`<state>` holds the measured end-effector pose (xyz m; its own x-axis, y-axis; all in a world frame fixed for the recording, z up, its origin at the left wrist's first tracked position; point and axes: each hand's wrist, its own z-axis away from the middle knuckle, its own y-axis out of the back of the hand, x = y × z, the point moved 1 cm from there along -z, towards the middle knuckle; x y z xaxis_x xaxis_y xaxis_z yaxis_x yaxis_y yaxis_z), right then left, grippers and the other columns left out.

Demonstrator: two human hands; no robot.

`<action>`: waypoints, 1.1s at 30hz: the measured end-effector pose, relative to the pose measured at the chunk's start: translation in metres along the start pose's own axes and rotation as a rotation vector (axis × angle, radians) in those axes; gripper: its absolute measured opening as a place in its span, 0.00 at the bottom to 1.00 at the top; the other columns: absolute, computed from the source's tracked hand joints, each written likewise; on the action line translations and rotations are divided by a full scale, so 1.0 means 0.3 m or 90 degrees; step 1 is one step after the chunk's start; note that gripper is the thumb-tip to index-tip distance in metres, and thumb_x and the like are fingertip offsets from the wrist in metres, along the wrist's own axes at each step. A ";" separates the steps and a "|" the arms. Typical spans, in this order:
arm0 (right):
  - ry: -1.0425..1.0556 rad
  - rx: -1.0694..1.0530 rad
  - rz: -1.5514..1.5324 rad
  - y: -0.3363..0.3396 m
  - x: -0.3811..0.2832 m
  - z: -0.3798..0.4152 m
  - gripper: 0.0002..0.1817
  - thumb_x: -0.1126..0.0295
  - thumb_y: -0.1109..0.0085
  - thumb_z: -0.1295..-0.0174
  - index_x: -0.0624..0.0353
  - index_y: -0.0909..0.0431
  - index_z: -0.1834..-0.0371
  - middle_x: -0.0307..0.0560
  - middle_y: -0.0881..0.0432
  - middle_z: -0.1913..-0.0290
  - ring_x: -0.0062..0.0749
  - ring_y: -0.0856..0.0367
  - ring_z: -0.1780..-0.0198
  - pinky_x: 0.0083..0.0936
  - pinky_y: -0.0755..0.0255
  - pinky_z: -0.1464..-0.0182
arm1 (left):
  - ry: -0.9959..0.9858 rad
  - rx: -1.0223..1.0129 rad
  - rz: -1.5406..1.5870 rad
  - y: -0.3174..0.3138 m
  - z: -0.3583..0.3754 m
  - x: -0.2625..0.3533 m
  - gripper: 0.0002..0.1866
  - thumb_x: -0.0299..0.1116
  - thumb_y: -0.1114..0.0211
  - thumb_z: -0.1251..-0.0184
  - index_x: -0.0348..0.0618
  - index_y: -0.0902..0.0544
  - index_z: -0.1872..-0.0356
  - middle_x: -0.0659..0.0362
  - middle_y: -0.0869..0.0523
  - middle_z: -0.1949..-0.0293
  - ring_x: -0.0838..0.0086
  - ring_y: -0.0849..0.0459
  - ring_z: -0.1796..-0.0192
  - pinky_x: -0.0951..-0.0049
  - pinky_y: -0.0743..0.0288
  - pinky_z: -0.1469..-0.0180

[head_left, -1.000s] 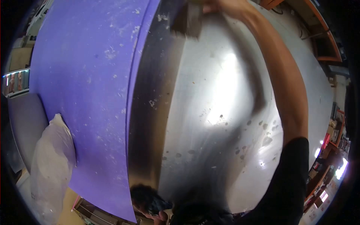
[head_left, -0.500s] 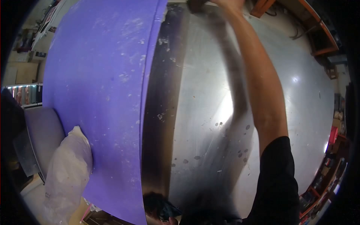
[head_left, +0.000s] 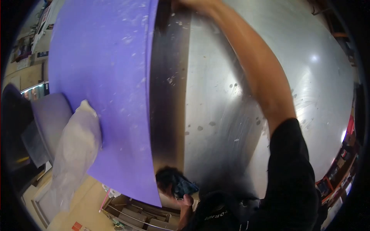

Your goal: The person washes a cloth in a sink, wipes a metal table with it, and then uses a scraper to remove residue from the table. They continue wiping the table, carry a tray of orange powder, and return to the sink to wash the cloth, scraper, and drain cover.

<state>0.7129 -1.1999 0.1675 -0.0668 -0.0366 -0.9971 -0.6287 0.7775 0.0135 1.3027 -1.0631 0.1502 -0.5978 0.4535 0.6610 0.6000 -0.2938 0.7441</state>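
Note:
My right arm reaches over a shiny steel sheet (head_left: 216, 84). My right hand (head_left: 194, 3) is at the top edge, close to the border of a purple mat (head_left: 100, 77); its fingers are blurred and partly cut off. At the bottom, my left hand (head_left: 187, 201) is closed against a dark bluish bundle (head_left: 184, 186) that looks like cloth. The bundle is beside the mat's lower corner. White smears mark the mat, and dark spots dot the steel. A dark strip of steel shows between the mat and the brighter part.
A cloudy plastic bag (head_left: 79, 134) with pale contents hangs at the mat's left edge, beside a grey rounded container (head_left: 52, 119). Below are brown boxes (head_left: 133, 215). Shelves with goods (head_left: 341, 169) line the right side.
My right hand has moved left toward the mat's border. The view has shifted, bringing my left hand, the bundle and the floor further into sight.

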 end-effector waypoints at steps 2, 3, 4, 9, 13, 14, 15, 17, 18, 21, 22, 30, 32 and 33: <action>-0.085 -0.188 0.111 -0.105 -0.019 0.232 0.26 0.63 0.27 0.52 0.66 0.23 0.53 0.53 0.17 0.63 0.30 0.17 0.68 0.29 0.22 0.67 | -0.060 0.014 0.028 -0.027 -0.087 0.074 0.34 0.51 0.45 0.43 0.27 0.28 0.47 0.34 0.44 0.32 0.41 0.46 0.30 0.45 0.47 0.32; -0.086 -0.130 0.081 -0.078 0.000 0.253 0.26 0.62 0.27 0.52 0.66 0.23 0.54 0.53 0.17 0.64 0.30 0.17 0.69 0.29 0.22 0.67 | -0.064 0.036 0.051 -0.033 -0.101 0.083 0.34 0.52 0.45 0.42 0.27 0.28 0.47 0.34 0.43 0.33 0.41 0.45 0.30 0.44 0.48 0.32; -0.087 -0.075 0.051 -0.029 0.023 0.263 0.26 0.62 0.26 0.52 0.65 0.23 0.54 0.53 0.17 0.64 0.30 0.17 0.71 0.28 0.22 0.68 | -0.067 0.061 0.075 -0.043 -0.101 0.089 0.34 0.53 0.45 0.41 0.28 0.28 0.47 0.35 0.41 0.33 0.41 0.44 0.30 0.44 0.50 0.32; -0.128 -0.214 0.111 -0.077 -0.057 0.522 0.19 0.67 0.32 0.44 0.66 0.26 0.54 0.51 0.18 0.62 0.31 0.17 0.65 0.27 0.20 0.68 | -0.091 0.055 0.063 -0.038 -0.081 0.062 0.34 0.54 0.45 0.38 0.27 0.27 0.47 0.36 0.43 0.32 0.43 0.44 0.30 0.45 0.50 0.31; -0.186 -0.271 0.060 -0.143 -0.039 0.625 0.19 0.67 0.33 0.44 0.66 0.28 0.55 0.50 0.18 0.64 0.30 0.18 0.70 0.26 0.21 0.70 | -0.074 0.053 0.092 -0.041 -0.093 0.089 0.35 0.49 0.42 0.38 0.28 0.32 0.40 0.36 0.44 0.31 0.44 0.45 0.29 0.49 0.52 0.30; -0.191 -0.270 0.058 -0.141 -0.016 0.616 0.19 0.68 0.33 0.44 0.65 0.28 0.55 0.49 0.18 0.65 0.30 0.19 0.71 0.26 0.22 0.70 | -0.075 0.045 0.053 -0.030 -0.097 0.092 0.35 0.47 0.41 0.39 0.29 0.33 0.38 0.36 0.45 0.31 0.44 0.45 0.29 0.49 0.53 0.29; -0.194 -0.262 0.059 -0.124 -0.014 0.606 0.19 0.68 0.33 0.44 0.65 0.29 0.55 0.48 0.19 0.65 0.29 0.19 0.72 0.25 0.22 0.71 | -0.081 0.035 0.017 -0.027 -0.109 0.101 0.35 0.45 0.40 0.40 0.30 0.34 0.37 0.35 0.45 0.31 0.44 0.46 0.28 0.49 0.54 0.29; -0.172 -0.255 0.053 -0.084 -0.050 0.701 0.18 0.68 0.33 0.44 0.63 0.29 0.56 0.46 0.19 0.65 0.28 0.20 0.71 0.25 0.23 0.70 | -0.039 -0.008 -0.034 -0.009 -0.097 0.127 0.40 0.39 0.37 0.44 0.33 0.41 0.32 0.34 0.49 0.30 0.43 0.52 0.27 0.49 0.59 0.28; -0.139 -0.257 0.046 -0.086 -0.099 0.814 0.17 0.69 0.33 0.44 0.62 0.28 0.57 0.45 0.19 0.64 0.27 0.20 0.68 0.24 0.24 0.69 | -0.029 -0.018 -0.061 0.002 -0.092 0.145 0.41 0.39 0.36 0.44 0.33 0.42 0.31 0.34 0.50 0.30 0.42 0.53 0.27 0.48 0.59 0.28; -0.226 -0.067 -0.133 0.119 -0.221 1.109 0.15 0.68 0.32 0.46 0.63 0.25 0.60 0.44 0.19 0.64 0.25 0.20 0.66 0.21 0.25 0.69 | -0.005 0.007 -0.061 -0.040 -0.099 0.202 0.47 0.39 0.34 0.45 0.33 0.50 0.29 0.33 0.54 0.29 0.41 0.56 0.27 0.46 0.60 0.28; -0.225 0.006 -0.183 0.191 -0.260 1.217 0.13 0.69 0.33 0.46 0.63 0.24 0.61 0.43 0.20 0.65 0.24 0.21 0.67 0.20 0.25 0.68 | -0.026 -0.016 -0.044 -0.086 -0.119 0.238 0.46 0.40 0.34 0.44 0.33 0.50 0.29 0.32 0.53 0.29 0.41 0.56 0.27 0.46 0.61 0.28; -0.355 0.480 -0.035 0.618 -0.340 2.010 0.23 0.69 0.33 0.50 0.61 0.32 0.53 0.43 0.22 0.63 0.26 0.24 0.65 0.23 0.30 0.64 | -0.186 0.078 -0.190 -0.701 -1.143 0.648 0.44 0.47 0.39 0.40 0.30 0.49 0.31 0.31 0.34 0.39 0.41 0.32 0.38 0.54 0.38 0.35; -0.390 0.587 -0.007 0.662 -0.403 2.184 0.21 0.72 0.35 0.49 0.60 0.33 0.53 0.41 0.24 0.65 0.25 0.26 0.65 0.21 0.31 0.62 | -0.203 -0.017 -0.143 -0.894 -1.502 0.691 0.44 0.47 0.38 0.41 0.29 0.48 0.32 0.32 0.33 0.39 0.43 0.28 0.40 0.56 0.36 0.37; -0.399 0.607 0.002 0.658 -0.474 2.216 0.21 0.72 0.36 0.48 0.60 0.33 0.52 0.42 0.24 0.64 0.24 0.26 0.64 0.21 0.31 0.61 | -0.199 -0.106 -0.099 -0.935 -1.596 0.764 0.41 0.45 0.40 0.39 0.28 0.45 0.32 0.34 0.36 0.36 0.47 0.34 0.34 0.57 0.40 0.33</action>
<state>1.1133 -0.6240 0.2621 0.4996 0.0779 -0.8627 0.2330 0.9471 0.2205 0.7426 -1.2795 0.1391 -0.4689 0.7303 0.4967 0.4053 -0.3217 0.8557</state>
